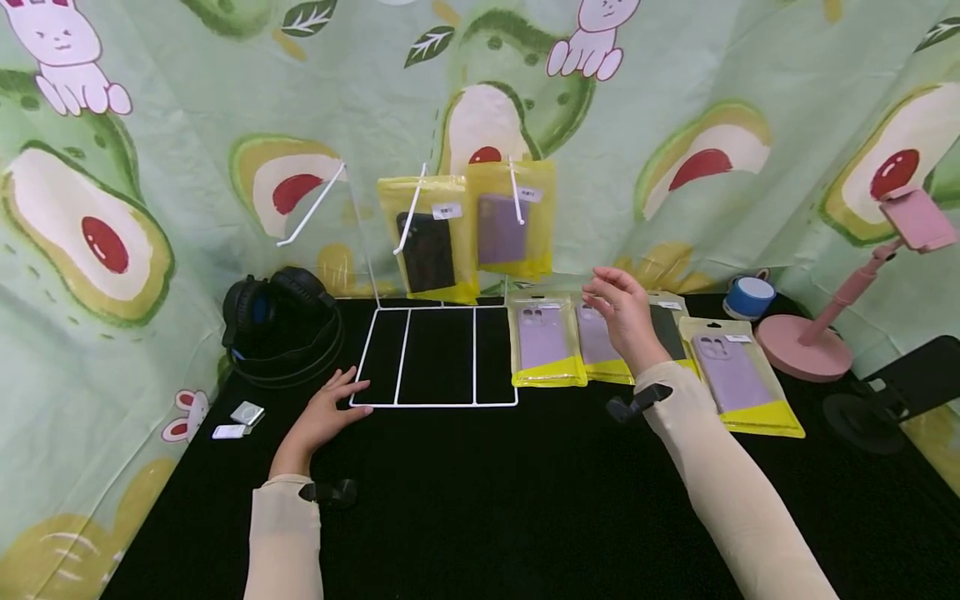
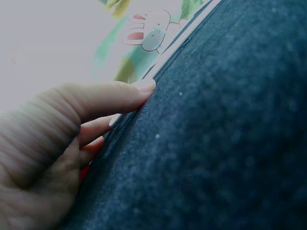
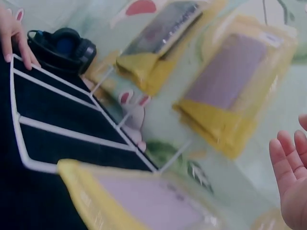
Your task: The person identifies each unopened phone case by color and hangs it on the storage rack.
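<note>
My left hand (image 1: 324,421) rests at the front left corner of a white wire display rack (image 1: 435,406), thumb and fingers spread across the corner. In the left wrist view, the thumb (image 2: 115,98) lies against the white wire. My right hand (image 1: 622,312) is raised, holding nothing, above yellow-edged pouches with phone cases. Its fingers (image 3: 286,160) are loosely bent in the right wrist view. From the rack's prongs hang a pouch with a black phone case (image 1: 427,254) and a pouch with a purple phone case (image 1: 502,229). The left prong (image 1: 311,208) is bare.
Right of the rack lie several pouches, including a purple-case pouch (image 1: 545,337) and another purple-case pouch (image 1: 731,371). Black headphones (image 1: 277,321) and small gadgets (image 1: 246,414) are at left. A blue-and-white roll (image 1: 748,297), pink stand (image 1: 802,346) and black stand (image 1: 873,417) stand at right.
</note>
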Available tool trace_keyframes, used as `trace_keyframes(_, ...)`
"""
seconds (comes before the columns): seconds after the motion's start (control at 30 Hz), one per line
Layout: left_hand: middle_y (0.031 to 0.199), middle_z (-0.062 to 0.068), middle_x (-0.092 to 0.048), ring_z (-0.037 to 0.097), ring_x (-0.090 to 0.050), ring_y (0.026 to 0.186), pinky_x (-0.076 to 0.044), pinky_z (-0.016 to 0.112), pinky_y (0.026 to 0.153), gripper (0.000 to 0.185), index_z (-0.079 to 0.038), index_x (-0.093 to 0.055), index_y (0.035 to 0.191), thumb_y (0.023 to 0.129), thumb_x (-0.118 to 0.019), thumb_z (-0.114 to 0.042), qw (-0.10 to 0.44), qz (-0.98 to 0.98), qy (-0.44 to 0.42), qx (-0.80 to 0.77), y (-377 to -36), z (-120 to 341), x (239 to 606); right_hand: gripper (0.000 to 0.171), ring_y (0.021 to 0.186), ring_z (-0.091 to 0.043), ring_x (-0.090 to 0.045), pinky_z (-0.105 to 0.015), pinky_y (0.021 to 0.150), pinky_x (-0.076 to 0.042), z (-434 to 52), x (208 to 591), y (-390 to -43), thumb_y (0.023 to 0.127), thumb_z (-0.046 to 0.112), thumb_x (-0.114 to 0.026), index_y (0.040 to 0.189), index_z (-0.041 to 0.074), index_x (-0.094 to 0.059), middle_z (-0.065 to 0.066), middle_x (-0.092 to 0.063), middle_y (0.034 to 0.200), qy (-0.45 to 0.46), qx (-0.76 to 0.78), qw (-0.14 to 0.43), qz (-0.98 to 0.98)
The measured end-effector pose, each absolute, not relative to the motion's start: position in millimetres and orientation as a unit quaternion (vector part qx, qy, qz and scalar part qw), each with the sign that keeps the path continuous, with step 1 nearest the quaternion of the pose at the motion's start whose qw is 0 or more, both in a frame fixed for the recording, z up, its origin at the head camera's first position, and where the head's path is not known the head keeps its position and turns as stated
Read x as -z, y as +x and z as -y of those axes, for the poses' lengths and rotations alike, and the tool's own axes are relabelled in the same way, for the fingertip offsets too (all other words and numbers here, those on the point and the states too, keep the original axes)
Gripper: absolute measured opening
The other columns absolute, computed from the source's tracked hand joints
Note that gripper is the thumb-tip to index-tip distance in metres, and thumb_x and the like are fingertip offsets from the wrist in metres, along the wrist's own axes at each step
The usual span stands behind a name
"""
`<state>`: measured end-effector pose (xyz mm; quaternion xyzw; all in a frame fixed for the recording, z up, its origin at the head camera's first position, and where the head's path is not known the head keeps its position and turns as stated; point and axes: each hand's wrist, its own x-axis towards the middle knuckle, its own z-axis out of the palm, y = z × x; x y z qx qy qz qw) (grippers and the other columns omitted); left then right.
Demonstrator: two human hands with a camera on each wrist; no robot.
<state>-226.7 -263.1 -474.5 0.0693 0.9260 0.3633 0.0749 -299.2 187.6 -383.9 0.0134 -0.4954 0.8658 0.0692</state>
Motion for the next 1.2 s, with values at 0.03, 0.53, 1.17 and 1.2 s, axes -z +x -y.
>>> trace_keyframes(0.03,0.154,0.021,-0.021,0.041,-0.005,0.142,-0.007,0.062,0.110,0.055,0.000,-0.051,0.134,0.088,-0.066,-0.026,0.076,-0.926,0.069,-0.364,-226.6,263.3,474.5,0.011,0.073,-0.016,-0.064,-0.026,0.075,-0.055,-192.0,389.0,-295.5,0.091,-0.003,-0.056,0.094,0.005,-0.063,-0.004,-0.057,0.088,0.010,-0.867,0.069,0.493)
trace_keyframes(0.53,0.153,0.021,-0.021,0.041,-0.006,0.142,-0.007,0.062,0.110,0.054,0.000,-0.051,0.134,0.088,-0.066,-0.026,0.071,-0.927,0.073,-0.362,-226.4,263.2,478.0,0.010,0.083,-0.009,-0.064,-0.023,0.077,-0.054,-265.3,430.4,-226.6,0.093,0.006,-0.058,0.100,0.012,-0.063,0.003,-0.062,0.093,0.042,-0.767,0.046,0.638)
trace_keyframes(1.17,0.153,0.022,-0.022,0.042,-0.006,0.142,-0.007,0.063,0.109,0.054,0.000,-0.051,0.134,0.088,-0.066,-0.026,0.070,-0.928,0.075,-0.357,-226.5,262.5,476.2,0.063,0.124,-0.060,-0.013,-0.068,0.099,-0.014,-373.5,438.8,-183.9,0.095,0.029,-0.050,0.134,-0.015,-0.029,-0.046,-0.019,0.134,-0.128,-0.326,0.028,0.936)
trace_keyframes(1.2,0.153,0.022,-0.022,0.042,-0.006,0.142,-0.007,0.063,0.109,0.055,0.000,-0.051,0.134,0.088,-0.066,-0.026,0.070,-0.928,0.076,-0.357,-226.4,262.9,476.4,0.063,0.123,-0.061,-0.014,-0.068,0.099,-0.014,-375.2,441.4,-184.2,0.095,0.028,-0.051,0.135,-0.015,-0.028,-0.046,-0.020,0.133,-0.138,-0.324,0.022,0.936)
